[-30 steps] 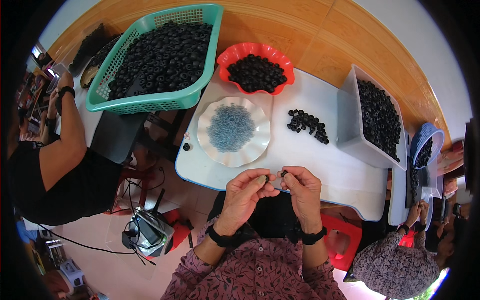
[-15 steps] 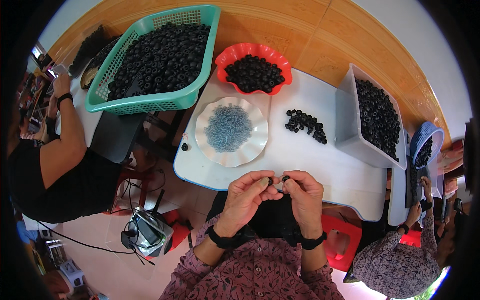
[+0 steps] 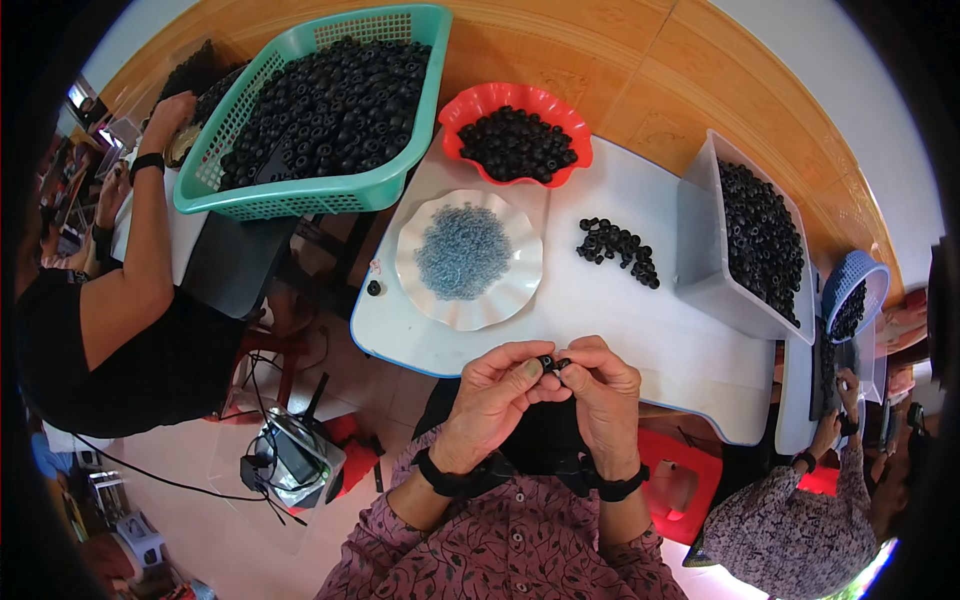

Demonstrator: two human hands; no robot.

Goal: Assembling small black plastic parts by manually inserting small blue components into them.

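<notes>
Just past the table's near edge, my two hands meet fingertip to fingertip. Thumb and forefinger of my left hand (image 3: 484,408) pinch a small black ring-shaped part (image 3: 547,363). My right hand (image 3: 604,402) pinches another small black part (image 3: 564,365) right beside it, mostly covered by the fingers. Whether the two parts are joined I cannot tell. Beyond my left hand, a white wavy-rimmed plate (image 3: 520,287) holds many tiny clear bluish pieces (image 3: 462,250). A loose cluster of black parts (image 3: 617,250) lies on the white table (image 3: 600,318).
A red scalloped bowl (image 3: 580,125), a green basket (image 3: 330,203) and a grey bin (image 3: 708,255) hold black parts. One black part (image 3: 374,288) lies near the table's left edge. Co-workers sit at left (image 3: 110,340) and right (image 3: 795,530). Red stool (image 3: 680,490) behind my right arm.
My hands have come together: the two black parts, apart before, are now side by side. The co-worker at left has raised an arm toward the back. The view has shifted slightly.
</notes>
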